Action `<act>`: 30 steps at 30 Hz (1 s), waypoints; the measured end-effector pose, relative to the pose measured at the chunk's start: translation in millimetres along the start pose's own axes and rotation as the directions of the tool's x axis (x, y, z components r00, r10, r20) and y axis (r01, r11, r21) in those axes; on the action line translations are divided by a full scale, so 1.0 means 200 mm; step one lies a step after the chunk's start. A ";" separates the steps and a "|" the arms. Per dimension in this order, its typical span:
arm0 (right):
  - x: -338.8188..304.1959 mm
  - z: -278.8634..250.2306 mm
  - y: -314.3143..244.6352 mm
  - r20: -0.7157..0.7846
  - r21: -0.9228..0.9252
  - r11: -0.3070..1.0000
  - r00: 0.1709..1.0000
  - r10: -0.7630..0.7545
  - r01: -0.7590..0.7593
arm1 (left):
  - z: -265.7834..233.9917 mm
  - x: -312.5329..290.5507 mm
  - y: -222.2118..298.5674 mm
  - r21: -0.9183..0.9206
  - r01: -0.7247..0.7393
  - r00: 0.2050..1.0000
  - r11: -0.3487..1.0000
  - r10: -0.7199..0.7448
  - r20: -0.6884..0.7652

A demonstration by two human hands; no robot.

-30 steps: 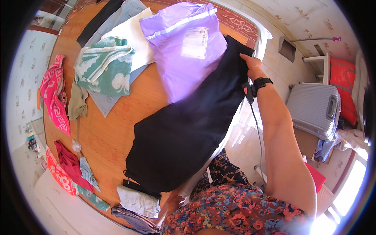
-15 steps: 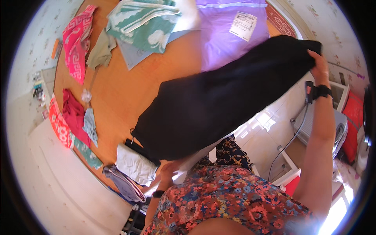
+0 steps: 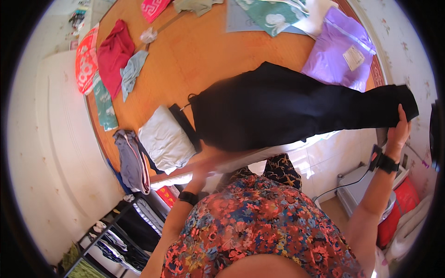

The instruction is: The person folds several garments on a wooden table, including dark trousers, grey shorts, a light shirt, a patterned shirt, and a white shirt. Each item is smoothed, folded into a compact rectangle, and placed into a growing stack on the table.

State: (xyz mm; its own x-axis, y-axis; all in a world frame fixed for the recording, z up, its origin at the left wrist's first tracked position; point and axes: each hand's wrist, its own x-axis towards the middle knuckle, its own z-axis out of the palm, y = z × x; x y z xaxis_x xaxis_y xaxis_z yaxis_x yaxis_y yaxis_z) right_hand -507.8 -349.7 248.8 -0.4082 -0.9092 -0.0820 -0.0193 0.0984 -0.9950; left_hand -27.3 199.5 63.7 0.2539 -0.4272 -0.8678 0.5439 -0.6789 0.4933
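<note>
A pair of black trousers [image 3: 259, 111], doubled lengthwise with a drawstring at the left end, lies across the near side of the wooden table [image 3: 185, 60]. My right hand [image 3: 399, 130] pinches the narrow leg end at the far right, past the table's edge. My left hand [image 3: 204, 160] is at the near edge of the wide waist end, touching it; its fingers are blurred and partly hidden. Just left of the waist lie a folded black cloth [image 3: 185, 127] and a folded pale grey garment [image 3: 167, 141].
Folded grey trousers [image 3: 133, 160] hang near the left corner. A purple plastic bag [image 3: 340, 51] lies at the far right, beside a green patterned towel [image 3: 273, 16]. A dark red cloth [image 3: 116, 55] is at the left. Below stand a clothes rack [image 3: 116, 227] and a silver suitcase [image 3: 357, 190].
My view has shifted left and nearer. My right hand has drawn the trouser leg nearer and to the right, so the trousers now lie flatter and straighter across the table.
</note>
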 end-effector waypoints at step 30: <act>-1.13 0.35 0.89 0.269 -0.488 0.854 0.900 0.343 -0.180 | 0.05 0.57 0.51 0.454 -0.289 0.735 0.843 0.499 -0.459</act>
State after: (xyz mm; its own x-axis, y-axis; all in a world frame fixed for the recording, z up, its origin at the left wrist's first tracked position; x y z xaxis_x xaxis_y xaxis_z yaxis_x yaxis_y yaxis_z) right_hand -354.6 -155.5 86.5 -0.1286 -0.8933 -0.4307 -0.3890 0.4449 -0.8067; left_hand 49.3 75.4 15.9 0.8255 -0.3784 -0.4187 0.0221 -0.7197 0.6940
